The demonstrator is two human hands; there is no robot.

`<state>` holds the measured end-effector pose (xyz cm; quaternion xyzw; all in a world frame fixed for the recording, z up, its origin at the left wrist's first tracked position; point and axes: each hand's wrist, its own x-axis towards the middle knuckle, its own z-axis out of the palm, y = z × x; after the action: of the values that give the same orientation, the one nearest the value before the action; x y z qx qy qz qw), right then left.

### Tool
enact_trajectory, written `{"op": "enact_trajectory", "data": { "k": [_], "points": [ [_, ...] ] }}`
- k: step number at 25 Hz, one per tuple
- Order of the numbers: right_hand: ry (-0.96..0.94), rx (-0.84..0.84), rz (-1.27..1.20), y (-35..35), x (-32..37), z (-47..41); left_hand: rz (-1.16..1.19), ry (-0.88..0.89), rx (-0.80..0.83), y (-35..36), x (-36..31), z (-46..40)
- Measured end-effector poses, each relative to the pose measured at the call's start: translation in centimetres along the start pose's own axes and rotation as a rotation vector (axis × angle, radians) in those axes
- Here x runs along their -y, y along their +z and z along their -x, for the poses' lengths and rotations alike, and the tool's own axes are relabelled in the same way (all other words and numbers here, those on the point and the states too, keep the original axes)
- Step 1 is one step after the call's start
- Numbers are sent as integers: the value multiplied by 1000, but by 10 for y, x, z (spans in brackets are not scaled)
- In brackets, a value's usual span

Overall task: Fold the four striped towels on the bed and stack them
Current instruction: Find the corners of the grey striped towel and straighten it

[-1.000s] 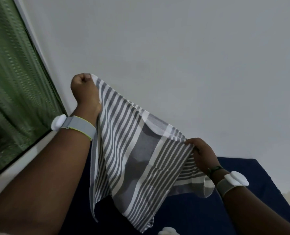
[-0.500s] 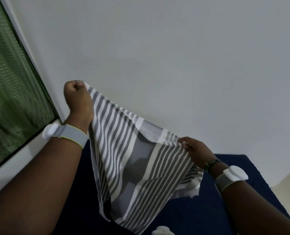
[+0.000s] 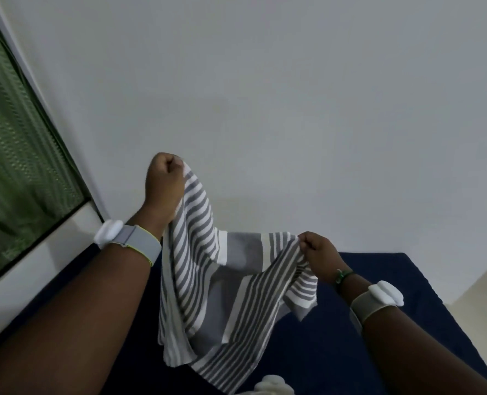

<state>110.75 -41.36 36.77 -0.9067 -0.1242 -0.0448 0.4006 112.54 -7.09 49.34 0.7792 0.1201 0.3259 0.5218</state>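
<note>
striped towel (image 3: 222, 283) held aloft, both hands

Striped towel (image 3: 231, 283) woven cloth, matt; bed (image 3: 379, 323) dark matt fabric.

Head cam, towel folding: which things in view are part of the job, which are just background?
Job:
striped towel
left hand, gripping a corner
right hand, pinching an edge
blue bed

Background:
green curtain
white wall
wristbands
</note>
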Motion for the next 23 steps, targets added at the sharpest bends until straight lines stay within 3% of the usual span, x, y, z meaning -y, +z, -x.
{"op": "enact_trajectory", "data": {
  "k": [2,4,6,8,13,19,23],
  "points": [
    [-3,66,-8,8,15,-1,-29,56,214,19,4,28],
    [-55,130,-1,15,35,-2,14,52,564,35,4,58],
    [-111,127,-4,18,54,-5,2,8,950,47,4,85],
    [-154,97,-5,14,64,-7,-34,-40,1167,57,7,103],
    [-207,108,69,1,67,5,-122,-1,1026,65,9,103],
    [-294,81,341,-5,53,11,-148,63,825,60,-8,97],
    [-186,70,499,-9,44,12,-89,83,645,54,-16,88]
  ]
}}
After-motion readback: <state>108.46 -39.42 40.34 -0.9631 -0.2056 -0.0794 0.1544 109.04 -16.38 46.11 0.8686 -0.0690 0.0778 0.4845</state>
